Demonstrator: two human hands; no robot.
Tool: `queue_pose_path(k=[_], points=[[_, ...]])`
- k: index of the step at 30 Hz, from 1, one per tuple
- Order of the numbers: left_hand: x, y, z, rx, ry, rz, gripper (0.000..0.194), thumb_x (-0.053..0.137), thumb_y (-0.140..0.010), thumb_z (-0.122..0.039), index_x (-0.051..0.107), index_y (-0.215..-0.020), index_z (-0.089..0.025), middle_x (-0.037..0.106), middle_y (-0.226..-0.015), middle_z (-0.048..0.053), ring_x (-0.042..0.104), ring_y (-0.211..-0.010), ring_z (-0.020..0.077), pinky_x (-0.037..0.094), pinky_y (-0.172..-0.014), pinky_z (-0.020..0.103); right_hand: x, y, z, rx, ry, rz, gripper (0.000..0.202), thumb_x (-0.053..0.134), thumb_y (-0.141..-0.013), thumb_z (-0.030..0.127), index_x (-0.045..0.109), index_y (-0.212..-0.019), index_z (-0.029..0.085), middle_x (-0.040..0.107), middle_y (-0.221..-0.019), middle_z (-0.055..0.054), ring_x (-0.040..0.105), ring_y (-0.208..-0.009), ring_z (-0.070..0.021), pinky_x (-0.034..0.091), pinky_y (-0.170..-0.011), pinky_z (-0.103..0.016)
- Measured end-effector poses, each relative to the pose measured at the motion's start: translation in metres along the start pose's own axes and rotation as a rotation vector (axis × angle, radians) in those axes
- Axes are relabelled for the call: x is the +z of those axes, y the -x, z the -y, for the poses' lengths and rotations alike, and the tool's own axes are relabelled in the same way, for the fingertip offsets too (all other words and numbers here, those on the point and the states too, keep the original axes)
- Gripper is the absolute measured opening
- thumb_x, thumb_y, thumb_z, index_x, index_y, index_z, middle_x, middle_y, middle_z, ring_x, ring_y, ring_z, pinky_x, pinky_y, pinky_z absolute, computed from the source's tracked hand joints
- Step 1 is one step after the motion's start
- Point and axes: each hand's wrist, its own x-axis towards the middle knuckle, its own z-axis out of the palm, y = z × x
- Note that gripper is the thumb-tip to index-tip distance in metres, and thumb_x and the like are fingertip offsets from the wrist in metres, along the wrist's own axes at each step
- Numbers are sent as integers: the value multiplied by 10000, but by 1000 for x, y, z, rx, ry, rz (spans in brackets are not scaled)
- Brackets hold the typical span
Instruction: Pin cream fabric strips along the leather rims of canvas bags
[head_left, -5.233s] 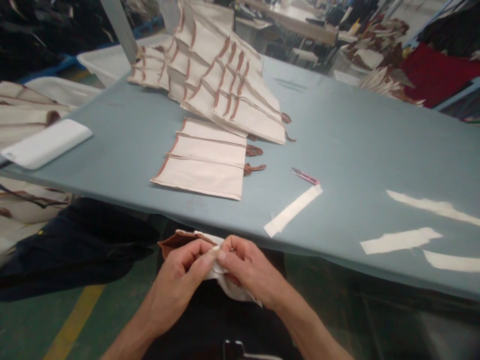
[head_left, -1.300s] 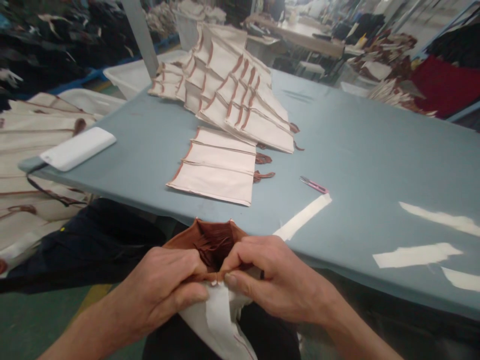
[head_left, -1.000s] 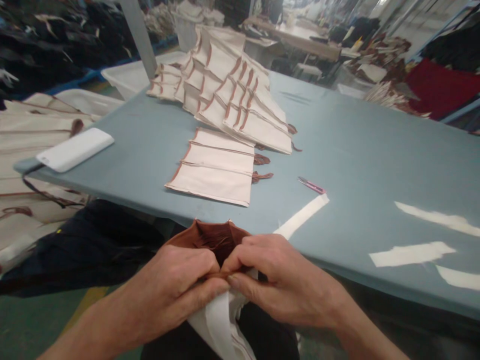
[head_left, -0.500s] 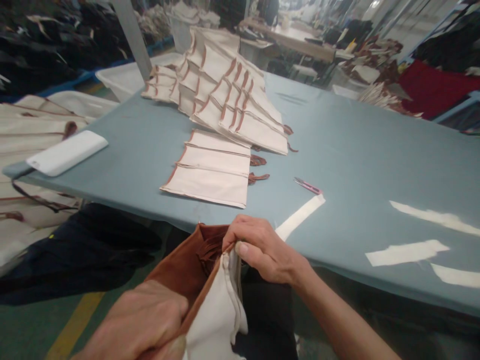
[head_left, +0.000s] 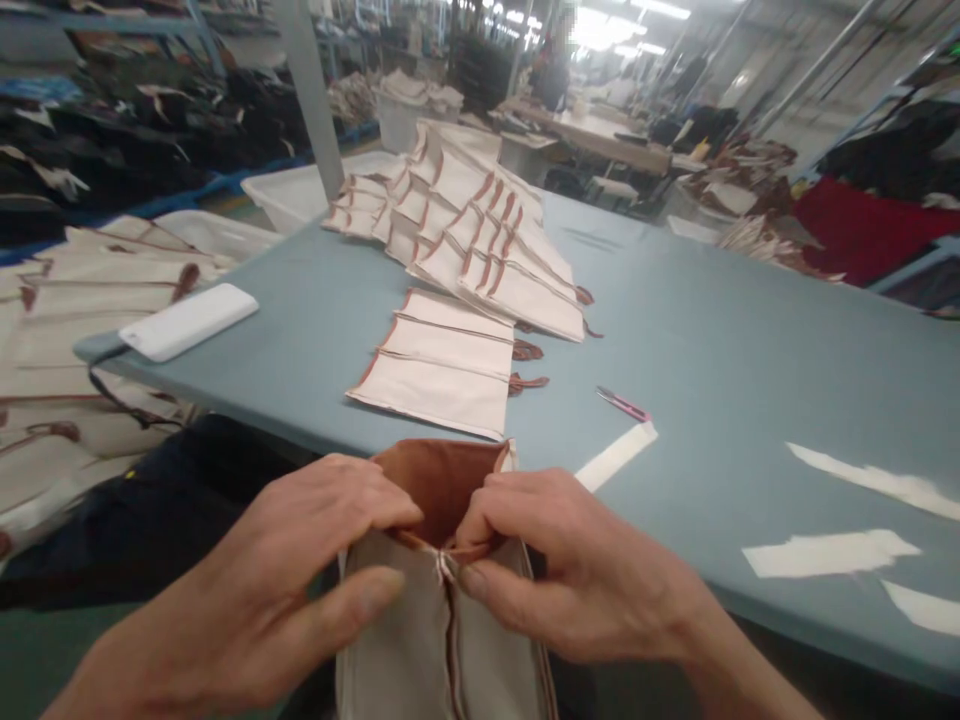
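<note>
A cream fabric bag [head_left: 397, 650] with a brown inside is held upright in front of me at the table's near edge. Its mouth faces up, and a seam with brown edging runs down the near side. My left hand [head_left: 307, 570] grips the rim on the left, fingers curled over into the mouth and thumb along the outside. On the other side of the seam, my right hand [head_left: 562, 560] pinches the rim between thumb and bent fingers close to the seam's top. Some fingertips are hidden inside the bag.
On the blue-grey table [head_left: 712, 400] lie a stack of similar bags [head_left: 450, 365], a heap of more bags [head_left: 465, 220], pink-handled thread snips [head_left: 624, 404], cream strips [head_left: 832, 553] and a white device [head_left: 189, 322] with a black strap. More bags [head_left: 82, 330] are piled at the left.
The bag has turned so its seam faces me and its mouth is wider. My left hand has moved up and forward to the rim. The view has tilted up.
</note>
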Motion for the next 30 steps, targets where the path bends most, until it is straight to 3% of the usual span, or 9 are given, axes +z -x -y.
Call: queue_pose_path(k=[2, 5, 12, 16, 19, 24, 30], points=[[2, -12, -10, 51, 49, 34, 269, 602, -940, -151, 635, -1172, -283, 767, -1104, -32, 695, -1059, 150, 483, -1023, 238, 2, -3, 0, 8, -10, -23, 165, 632, -875, 85, 587, -764, 199, 624, -690, 54, 538, -635, -85, 393, -662, -209], [6, -25, -19, 35, 131, 63, 202, 534, -927, -103, 639, -1020, -249, 742, -940, -49, 687, -884, 115, 507, -869, 205, 5, -3, -3, 53, -13, -38, 155, 634, -848, 84, 584, -757, 198, 602, -671, 62, 512, -618, -82, 376, -647, -208], [19, -33, -15, -80, 209, 142, 204, 473, -908, -103, 619, -833, -224, 655, -740, -68, 599, -671, 100, 419, -644, 210, 10, 5, -15, 122, -67, -42, 124, 643, -875, 139, 597, -780, 202, 607, -706, 57, 517, -645, -95, 394, -677, -216], [21, -35, -15, -144, 253, 182, 202, 474, -918, -122, 610, -802, -218, 635, -724, -69, 576, -657, 104, 403, -641, 215, 15, 7, -17, 107, -96, -102, 100, 711, -808, 192, 614, -831, 203, 626, -765, 47, 521, -677, -110, 403, -699, -239], [22, -37, -17, -175, 308, 185, 209, 473, -927, -141, 612, -792, -217, 620, -715, -71, 559, -648, 103, 395, -632, 212, 19, 6, -21, 128, -108, -120, 170, 763, -831, 254, 602, -813, 201, 603, -744, 55, 500, -657, -105, 377, -652, -235], [27, -35, -17, -279, 406, 209, 236, 452, -945, -190, 612, -773, -214, 614, -722, -66, 552, -669, 107, 389, -625, 209, 22, 6, -30, 174, -240, -64, 273, 737, -934, 361, 599, -774, 188, 589, -717, 47, 486, -647, -101, 373, -610, -221], [32, -26, -13, -382, 477, 209, 223, 484, -930, -231, 631, -764, -207, 633, -769, -62, 554, -683, 106, 402, -647, 203, 25, 7, -35, 217, -333, 0, 296, 750, -939, 401, 624, -792, 177, 570, -706, 45, 459, -641, -99, 356, -579, -215]])
